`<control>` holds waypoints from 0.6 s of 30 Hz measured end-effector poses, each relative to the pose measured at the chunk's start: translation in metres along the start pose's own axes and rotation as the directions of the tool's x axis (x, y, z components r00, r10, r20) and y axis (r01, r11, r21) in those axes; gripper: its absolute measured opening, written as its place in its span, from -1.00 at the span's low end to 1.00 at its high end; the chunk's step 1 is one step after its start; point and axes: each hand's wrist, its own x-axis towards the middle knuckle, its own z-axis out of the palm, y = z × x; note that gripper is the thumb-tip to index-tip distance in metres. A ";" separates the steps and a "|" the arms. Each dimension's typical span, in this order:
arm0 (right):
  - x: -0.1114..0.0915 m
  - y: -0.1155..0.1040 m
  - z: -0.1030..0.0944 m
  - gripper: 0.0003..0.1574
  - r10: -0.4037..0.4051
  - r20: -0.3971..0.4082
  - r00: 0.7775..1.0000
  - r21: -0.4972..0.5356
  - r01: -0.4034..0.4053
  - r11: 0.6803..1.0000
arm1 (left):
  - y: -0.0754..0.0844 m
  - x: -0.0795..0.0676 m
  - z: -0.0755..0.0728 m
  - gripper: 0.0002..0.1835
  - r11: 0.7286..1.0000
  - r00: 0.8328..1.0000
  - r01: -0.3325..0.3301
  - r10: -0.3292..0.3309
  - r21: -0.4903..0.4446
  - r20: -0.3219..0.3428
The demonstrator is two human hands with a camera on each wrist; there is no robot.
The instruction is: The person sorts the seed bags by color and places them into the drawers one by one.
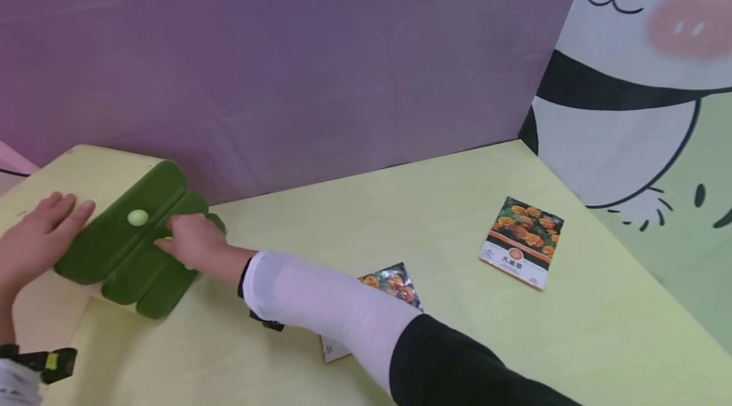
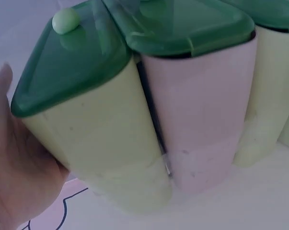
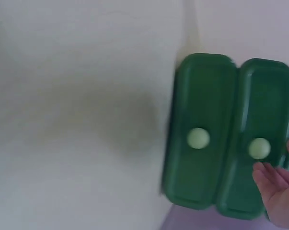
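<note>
A row of cream and pink containers with green lids lies at the left of the table, the lids facing right. Each lid that shows clearly has a pale round knob. My left hand rests on the cream side of the uppermost container, fingers straight. My right hand reaches to the middle lid. In the right wrist view its fingertips are close beside that lid's knob, with thumb and fingers apart; whether they touch the knob is unclear.
A seed packet with orange flowers lies at the right of the pale yellow table. A second packet is partly hidden under my right forearm. Behind the table hangs a purple cloth; a panda picture covers the right side.
</note>
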 end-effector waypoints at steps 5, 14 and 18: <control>0.004 -0.007 -0.024 -0.39 0.013 0.006 1.000 0.116 -0.014 0.993 | -0.025 0.009 -0.001 -0.33 0.995 0.998 -0.034 0.029 -0.091 -0.055; 0.009 -0.027 -0.039 -0.43 0.032 0.045 0.998 0.102 -0.037 0.994 | -0.053 0.016 0.003 -0.32 0.997 0.992 -0.063 0.057 -0.043 -0.111; 0.009 -0.025 -0.037 -0.54 0.031 0.044 0.999 0.074 -0.034 0.997 | -0.050 0.014 0.008 -0.33 0.997 0.992 -0.073 0.070 -0.022 -0.102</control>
